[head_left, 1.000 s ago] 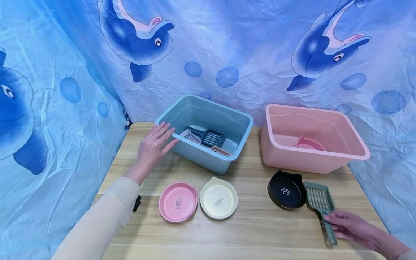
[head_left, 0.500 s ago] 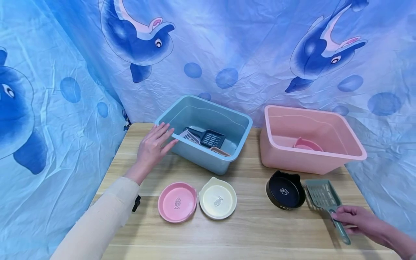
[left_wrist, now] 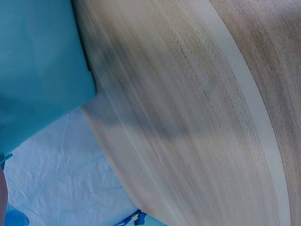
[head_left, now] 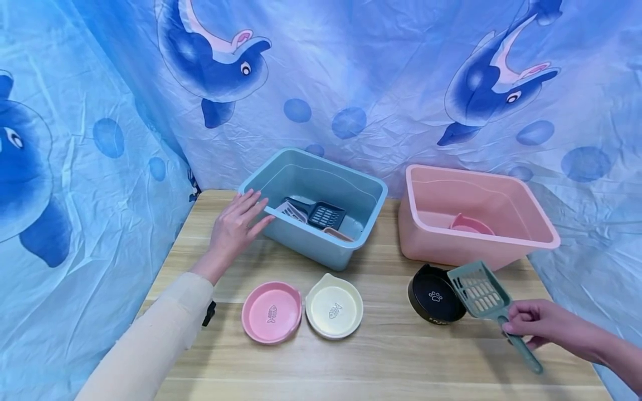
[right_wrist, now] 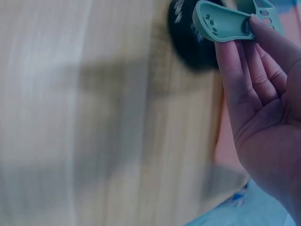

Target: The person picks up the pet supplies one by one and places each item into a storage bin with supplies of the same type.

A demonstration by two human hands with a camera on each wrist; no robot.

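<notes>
My right hand (head_left: 536, 323) pinches the handle of a green slotted litter scoop (head_left: 481, 292) between thumb and fingers, raised over the table. Its slotted head overlaps the edge of a black cat-eared bowl (head_left: 432, 301) in the head view. In the right wrist view the handle of the scoop (right_wrist: 225, 23) crosses the fingertips. With fingers spread and straight, my left hand (head_left: 236, 225) rests at the near-left rim of a blue litter box (head_left: 311, 242). Inside that box lie a dark blue scoop (head_left: 325, 216), a pale slotted scoop (head_left: 292, 211) and a partly hidden tan piece (head_left: 337, 233).
A pink litter box (head_left: 451, 248) stands at the back right, with a pink bowl (head_left: 471, 225) inside. Nearer on the wooden table (head_left: 381, 362) sit a pink bowl (head_left: 272, 313) and a cream bowl (head_left: 334, 306). A blue dolphin-print curtain (head_left: 381, 72) closes off the back.
My right hand has lifted the green scoop off the table, its head tilting up and moving left toward the black bowl. My left hand has stayed at the blue box.
</notes>
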